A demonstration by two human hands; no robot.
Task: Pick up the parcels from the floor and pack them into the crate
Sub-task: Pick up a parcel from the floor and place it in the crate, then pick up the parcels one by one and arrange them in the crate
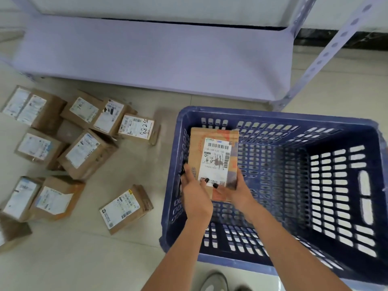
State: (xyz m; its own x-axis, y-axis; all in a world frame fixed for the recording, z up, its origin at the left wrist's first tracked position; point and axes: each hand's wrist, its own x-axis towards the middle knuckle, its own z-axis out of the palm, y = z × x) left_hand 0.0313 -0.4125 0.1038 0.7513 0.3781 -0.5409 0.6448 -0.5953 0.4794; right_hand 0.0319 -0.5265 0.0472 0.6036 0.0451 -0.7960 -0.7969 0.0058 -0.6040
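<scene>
**First parcel going into the crate; the rest still on the floor**

A brown cardboard parcel (213,162), its white shipping label facing up, is held inside the blue plastic crate (357,259), close against the crate's left wall. The left hand (194,192) grips the parcel's near left edge, fingers curled around it. The right hand (237,191) closes on the near right corner, thumb on top beside the label. Both hands are clamped on this one parcel. Whether its far end already rests on the crate floor cannot be told. No other parcel is visible in the crate, so this appears to be the first one packed.

To the left, on the tiled floor (100,259), about ten more parcels (88,153) lie in a loose cluster, some touching or overlapping, one (126,208) lying apart nearest the crate. Behind the crate stands a pale metal shelf (157,51), its lowest board bare. The toe of a shoe (214,281) shows at the bottom edge.

Judged progress: the task is at an early stage, with nearly all parcels left to collect.
</scene>
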